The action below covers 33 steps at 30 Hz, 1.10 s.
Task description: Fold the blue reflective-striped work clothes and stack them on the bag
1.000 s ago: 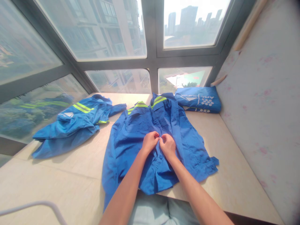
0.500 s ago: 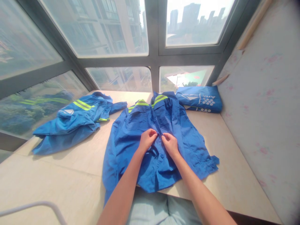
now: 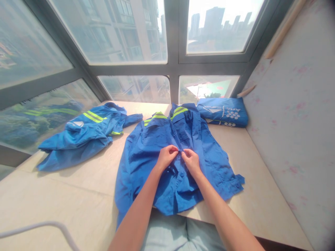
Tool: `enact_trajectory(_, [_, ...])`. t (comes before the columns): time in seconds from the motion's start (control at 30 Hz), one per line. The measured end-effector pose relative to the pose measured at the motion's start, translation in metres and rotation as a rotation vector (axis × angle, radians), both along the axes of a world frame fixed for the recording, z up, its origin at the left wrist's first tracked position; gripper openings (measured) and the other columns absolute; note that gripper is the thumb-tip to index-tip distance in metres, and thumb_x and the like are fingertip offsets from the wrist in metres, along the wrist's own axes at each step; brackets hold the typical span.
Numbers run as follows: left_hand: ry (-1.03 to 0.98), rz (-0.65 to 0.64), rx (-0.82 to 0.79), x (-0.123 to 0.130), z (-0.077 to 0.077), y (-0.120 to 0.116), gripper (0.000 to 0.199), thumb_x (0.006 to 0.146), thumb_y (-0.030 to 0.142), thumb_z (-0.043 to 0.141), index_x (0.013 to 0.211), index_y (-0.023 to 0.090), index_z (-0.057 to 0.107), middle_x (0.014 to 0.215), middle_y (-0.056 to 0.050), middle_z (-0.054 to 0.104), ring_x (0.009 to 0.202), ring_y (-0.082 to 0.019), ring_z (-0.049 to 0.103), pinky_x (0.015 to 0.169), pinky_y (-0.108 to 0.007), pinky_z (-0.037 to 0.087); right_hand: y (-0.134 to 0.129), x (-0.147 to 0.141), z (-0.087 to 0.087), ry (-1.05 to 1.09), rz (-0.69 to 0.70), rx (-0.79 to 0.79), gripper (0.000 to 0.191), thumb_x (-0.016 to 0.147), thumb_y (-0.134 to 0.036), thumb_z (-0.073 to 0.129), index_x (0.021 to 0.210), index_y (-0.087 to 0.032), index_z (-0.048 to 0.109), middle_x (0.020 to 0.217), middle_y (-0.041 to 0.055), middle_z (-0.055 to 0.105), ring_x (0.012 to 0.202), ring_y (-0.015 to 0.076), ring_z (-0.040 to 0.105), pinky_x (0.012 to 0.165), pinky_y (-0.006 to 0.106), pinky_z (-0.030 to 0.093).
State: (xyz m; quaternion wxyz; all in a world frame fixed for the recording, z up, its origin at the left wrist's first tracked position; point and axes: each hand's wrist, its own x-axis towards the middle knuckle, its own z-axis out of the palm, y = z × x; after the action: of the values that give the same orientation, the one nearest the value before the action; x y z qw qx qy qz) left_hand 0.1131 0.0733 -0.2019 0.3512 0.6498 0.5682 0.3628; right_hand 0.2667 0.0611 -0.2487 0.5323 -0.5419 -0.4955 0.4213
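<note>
A blue work jacket with yellow-green stripes lies front up before me, its collar end toward the window. At the middle of its front, my left hand pinches one edge of the fabric. My right hand pinches the front edge just opposite, the fingertips of both hands almost meeting. What sits between the fingertips is too small to make out. Below them a round blue button shows on the front strip.
A second blue striped jacket lies crumpled on the left of the pale ledge. At the back right rests a folded blue bag with white print. A grey-white tube curves in at lower left; windows and a wall border the ledge.
My left hand has moved slightly right, bringing its fingertips closer to those of my right hand at the jacket's front. The jacket lies as before.
</note>
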Motion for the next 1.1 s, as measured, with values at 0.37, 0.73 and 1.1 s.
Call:
enact_trajectory(0.37, [0.238,-0.003,0.045,0.005,0.002,0.003,0.019,0.077,0.01,0.061,0.082,0.02,0.077,0.08,-0.005,0.075,0.077,-0.019,0.068,0.077,-0.028,0.05,-0.004,-0.001,0.001,-0.137,0.026,0.047,0.029,0.081,-0.04,0.061,0.089,-0.016,0.074,0.084,0.0072,0.075,0.074,0.0206,0.066,0.072,0.03,0.052])
enact_trajectory(0.73, [0.171,0.039,0.001,0.003,-0.007,-0.001,0.015,0.082,0.017,0.061,0.086,0.019,0.075,0.085,-0.004,0.077,0.079,-0.017,0.071,0.074,-0.025,0.052,-0.001,-0.008,0.004,-0.324,-0.024,0.034,0.03,0.083,-0.036,0.055,0.091,-0.017,0.077,0.087,0.0073,0.076,0.075,0.0208,0.067,0.074,0.031,0.051])
enact_trajectory(1.1, [0.126,0.038,0.018,0.004,-0.006,-0.003,0.015,0.081,0.017,0.062,0.085,0.02,0.076,0.084,-0.003,0.077,0.08,-0.019,0.072,0.074,-0.026,0.053,-0.002,-0.005,0.004,-0.311,-0.009,0.055,0.029,0.083,-0.036,0.056,0.092,-0.019,0.077,0.091,0.0076,0.078,0.078,0.0218,0.068,0.077,0.032,0.053])
